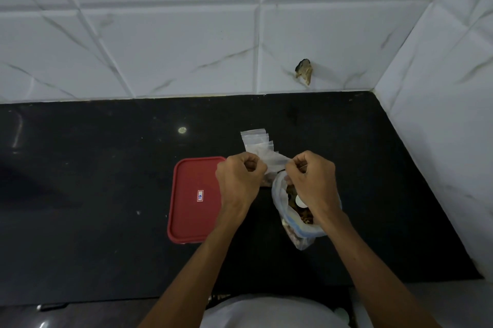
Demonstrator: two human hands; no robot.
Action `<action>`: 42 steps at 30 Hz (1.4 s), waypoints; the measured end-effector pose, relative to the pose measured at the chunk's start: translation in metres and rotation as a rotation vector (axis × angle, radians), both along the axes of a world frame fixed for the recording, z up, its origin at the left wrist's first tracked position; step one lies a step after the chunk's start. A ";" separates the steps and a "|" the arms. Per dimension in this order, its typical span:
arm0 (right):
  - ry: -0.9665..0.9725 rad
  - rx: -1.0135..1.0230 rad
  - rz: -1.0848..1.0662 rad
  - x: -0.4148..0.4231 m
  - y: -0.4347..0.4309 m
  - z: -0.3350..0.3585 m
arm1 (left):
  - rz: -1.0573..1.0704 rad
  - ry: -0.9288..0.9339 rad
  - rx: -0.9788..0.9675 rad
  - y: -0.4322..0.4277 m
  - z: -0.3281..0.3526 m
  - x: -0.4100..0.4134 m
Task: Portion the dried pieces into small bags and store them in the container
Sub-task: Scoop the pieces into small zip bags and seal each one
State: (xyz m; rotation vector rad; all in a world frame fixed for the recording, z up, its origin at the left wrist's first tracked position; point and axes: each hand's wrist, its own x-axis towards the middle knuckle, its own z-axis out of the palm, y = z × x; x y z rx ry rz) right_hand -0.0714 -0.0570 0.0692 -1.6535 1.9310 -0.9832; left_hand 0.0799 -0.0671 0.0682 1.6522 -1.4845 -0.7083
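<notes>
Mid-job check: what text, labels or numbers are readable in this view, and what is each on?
"S1", blue, sideways, reading uncertain: white sticker on the red lid.
The held small bag, the spare bags and the large bag: no print visible.
No other text.

We see a red lid [192, 199] with a white label, clear bags [257, 142], black worktop [93, 181], white veined tiles [170, 42].
</notes>
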 end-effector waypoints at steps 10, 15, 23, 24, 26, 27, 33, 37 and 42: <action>0.187 0.029 0.039 0.003 -0.007 0.006 | -0.158 -0.211 -0.020 -0.004 0.007 -0.008; 0.144 0.088 0.020 -0.001 -0.011 0.014 | -0.099 -0.351 0.003 -0.013 0.010 -0.004; -0.055 0.147 0.013 -0.011 -0.015 0.039 | -0.074 0.414 0.158 -0.006 -0.015 -0.006; -0.073 0.155 0.021 -0.011 -0.015 0.041 | -0.068 0.526 0.233 -0.006 -0.018 -0.007; -0.103 0.182 0.044 -0.010 -0.014 0.045 | -0.082 0.744 0.321 -0.006 -0.024 -0.012; -0.112 0.203 0.058 -0.009 -0.014 0.047 | -0.103 0.848 0.344 -0.005 -0.025 -0.015; -0.134 0.279 0.133 -0.008 -0.011 0.051 | -0.115 1.242 0.484 -0.006 -0.036 -0.022; -0.230 0.246 0.181 -0.014 -0.003 0.056 | -0.052 1.312 0.532 -0.011 -0.048 -0.025; -0.135 0.265 0.112 -0.048 0.003 0.040 | 0.019 1.474 0.665 -0.008 -0.054 -0.031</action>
